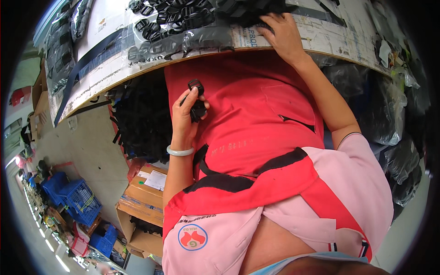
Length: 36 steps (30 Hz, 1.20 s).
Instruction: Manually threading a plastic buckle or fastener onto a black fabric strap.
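Note:
My left hand (184, 112) is closed around several black plastic buckles (198, 110), held up in front of my red apron. Its thumb presses on one buckle (195, 85) at the top. A pale bangle circles that wrist. At the table's near edge, my right hand (283, 36) reaches with fingers apart into a dark, blurred heap of black pieces (250, 10). Some of its fingertips are hard to make out against the heap. Left of it, a pile of loose black buckles (176, 17) lies on the worn white tabletop (110, 27).
Clear plastic bags of black parts (181, 42) lie along the table edge. A black strap (85, 62) hangs over its left end. Beneath are a black heap (142, 117) and an open cardboard box (140, 201). Blue crates (80, 201) stand left; plastic bags (389, 112) hang right.

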{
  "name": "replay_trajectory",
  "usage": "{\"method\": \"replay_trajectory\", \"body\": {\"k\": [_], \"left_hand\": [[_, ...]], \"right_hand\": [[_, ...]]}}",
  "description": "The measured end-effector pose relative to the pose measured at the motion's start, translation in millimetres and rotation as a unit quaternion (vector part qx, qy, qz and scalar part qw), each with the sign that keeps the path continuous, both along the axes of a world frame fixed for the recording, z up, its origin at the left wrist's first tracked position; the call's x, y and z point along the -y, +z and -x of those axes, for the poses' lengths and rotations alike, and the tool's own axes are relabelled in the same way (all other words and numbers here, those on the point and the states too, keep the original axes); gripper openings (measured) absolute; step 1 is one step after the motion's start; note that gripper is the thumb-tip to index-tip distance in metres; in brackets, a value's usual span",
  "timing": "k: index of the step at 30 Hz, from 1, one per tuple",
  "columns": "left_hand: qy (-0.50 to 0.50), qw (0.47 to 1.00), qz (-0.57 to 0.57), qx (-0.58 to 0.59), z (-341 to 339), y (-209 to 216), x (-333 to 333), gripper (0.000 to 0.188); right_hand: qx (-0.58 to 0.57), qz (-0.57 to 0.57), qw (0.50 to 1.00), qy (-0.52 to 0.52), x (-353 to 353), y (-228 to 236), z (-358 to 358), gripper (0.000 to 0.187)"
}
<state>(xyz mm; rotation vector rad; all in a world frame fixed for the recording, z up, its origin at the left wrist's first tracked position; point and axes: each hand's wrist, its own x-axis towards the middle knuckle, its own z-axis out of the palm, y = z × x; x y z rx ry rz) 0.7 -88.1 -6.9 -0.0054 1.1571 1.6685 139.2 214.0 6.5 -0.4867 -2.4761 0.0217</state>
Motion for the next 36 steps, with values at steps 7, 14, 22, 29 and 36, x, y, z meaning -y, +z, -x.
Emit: {"method": "replay_trajectory", "body": {"k": [7, 14, 22, 29, 36], "left_hand": [[-0.049, 0.994, 0.053, -0.082, -7, 5, -7, 0.021], [-0.11, 0.985, 0.054, -0.122, -13, 15, -27, 0.02], [-0.122, 0.981, 0.027, -0.149, -25, 24, -38, 0.022], [-0.095, 0.985, 0.0, -0.147, -27, 31, -50, 0.022], [-0.123, 0.99, -0.041, -0.058, -24, 38, -43, 0.024]], "right_hand": [[0.079, 0.076, 0.994, 0.015, 27, 15, -32, 0.014], [-0.035, 0.096, 0.993, -0.062, 24, 45, -27, 0.016], [0.074, 0.387, 0.917, -0.059, 28, 76, -40, 0.019], [0.052, 0.426, 0.903, 0.001, 26, 44, -38, 0.022], [0.165, 0.707, 0.684, 0.071, 102, 54, -29, 0.017]]}}
